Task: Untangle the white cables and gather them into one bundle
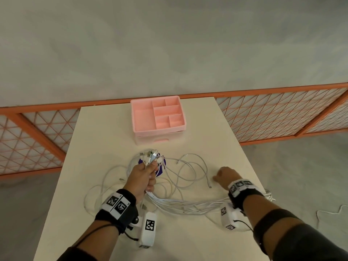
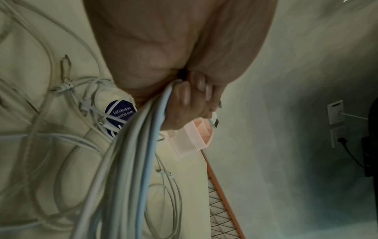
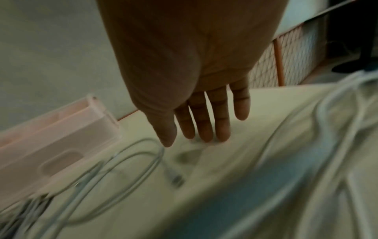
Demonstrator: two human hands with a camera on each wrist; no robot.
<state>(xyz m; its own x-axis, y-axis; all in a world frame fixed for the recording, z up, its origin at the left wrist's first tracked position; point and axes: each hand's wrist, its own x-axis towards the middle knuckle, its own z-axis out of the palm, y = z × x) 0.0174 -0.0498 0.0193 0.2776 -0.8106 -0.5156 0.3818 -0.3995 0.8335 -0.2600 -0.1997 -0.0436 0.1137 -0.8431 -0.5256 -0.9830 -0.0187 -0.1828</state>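
Note:
My left hand (image 1: pixel 146 174) grips a bundle of several white cables (image 1: pixel 180 204), with their plug ends (image 1: pixel 150 155) sticking up out of the fist. In the left wrist view the fingers (image 2: pixel 190 97) curl round the thick cable bunch (image 2: pixel 131 153). The gripped strands trail right across the table and under my right wrist. My right hand (image 1: pixel 223 176) hovers open over the table, fingers (image 3: pixel 204 126) straight and holding nothing. A loose cable end (image 1: pixel 209 186) lies just left of it, shown as the cable end (image 3: pixel 175 179) in the right wrist view. More loose loops (image 1: pixel 188 170) lie between my hands.
A pink compartment tray (image 1: pixel 158 115) stands at the back of the cream table (image 1: pixel 216 140). A purple round sticker (image 1: pixel 162 167) lies under the cables. Some cable hangs over the right table edge (image 1: pixel 269 196). An orange mesh fence (image 1: pixel 282 110) runs behind.

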